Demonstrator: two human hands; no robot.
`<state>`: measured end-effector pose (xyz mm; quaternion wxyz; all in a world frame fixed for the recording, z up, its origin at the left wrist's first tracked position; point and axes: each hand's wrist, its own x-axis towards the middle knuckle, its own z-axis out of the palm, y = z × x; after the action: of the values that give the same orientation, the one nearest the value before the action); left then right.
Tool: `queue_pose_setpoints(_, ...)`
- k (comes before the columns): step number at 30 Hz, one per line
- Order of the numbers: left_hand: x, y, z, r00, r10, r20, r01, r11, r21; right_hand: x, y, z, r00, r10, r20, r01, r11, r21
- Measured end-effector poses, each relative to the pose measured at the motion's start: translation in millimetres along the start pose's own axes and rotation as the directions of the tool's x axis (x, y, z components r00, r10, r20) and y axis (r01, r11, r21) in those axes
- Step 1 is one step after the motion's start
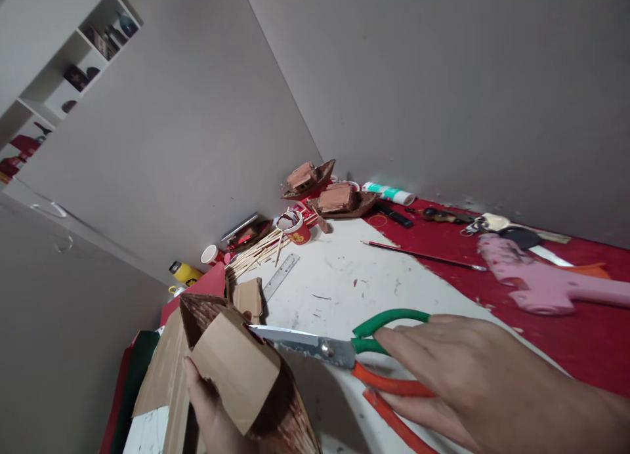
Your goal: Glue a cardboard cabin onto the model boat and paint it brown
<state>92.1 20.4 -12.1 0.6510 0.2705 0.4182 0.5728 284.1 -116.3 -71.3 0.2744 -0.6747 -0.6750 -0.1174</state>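
Observation:
My left hand [211, 411] grips a small brown model boat [290, 411] from its near side, thumb up along the edge. Over the boat's middle sits a curved piece of plain cardboard [236, 369], like a cabin roof. My right hand [462, 369] has its fingers through the handles of a pair of scissors [327, 350], one green and one orange. The blades point left, and their tips are at the far edge of the cardboard piece; whether they touch it I cannot tell. Most of my left fingers are hidden beneath the boat.
Two finished-looking model boats [339, 199] stand in the far corner. Nearby are a red paper cup [295, 227], thin wooden sticks [256, 254], a steel ruler [281, 277] and a pencil [423, 254]. A pink glue gun [541, 283] lies at right. Cardboard sheets [160, 369] are at left.

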Motion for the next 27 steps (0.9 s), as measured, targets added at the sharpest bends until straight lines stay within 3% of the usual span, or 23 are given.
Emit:
queue_pose_setpoints(6, 3, 6, -1.1, 0.994, -0.024, 0.103, 0.010, 0.991, 0.132, 10, 4, -12, 0.996, 0.054, -0.066, -0.052, 0.998, 0.031)
queue_pose_setpoints(12, 14, 10, -7.3, 0.965, -0.159, 0.210, 0.128, 0.980, 0.151, 12, 9, -20, 0.989, 0.022, -0.148, -0.024, 1.000, -0.009)
queue_pose_setpoints(19, 0, 9, 2.8, 0.991, 0.003, 0.134, -0.012, 0.998, 0.064, 9, 3, -14, 0.998, 0.066, 0.003, -0.066, 0.995, 0.076)
queue_pose_setpoints(25, 19, 5, -25.7, 0.969, 0.076, 0.235, -0.083, 0.996, 0.022, 7, 2, -8, 0.996, 0.073, 0.056, -0.079, 0.989, 0.122)
queue_pose_setpoints(27, 28, 3, -35.6, 0.960, 0.078, 0.269, -0.087, 0.996, 0.019, 6, 1, -6, 0.995, 0.098, 0.016, -0.100, 0.988, 0.120)
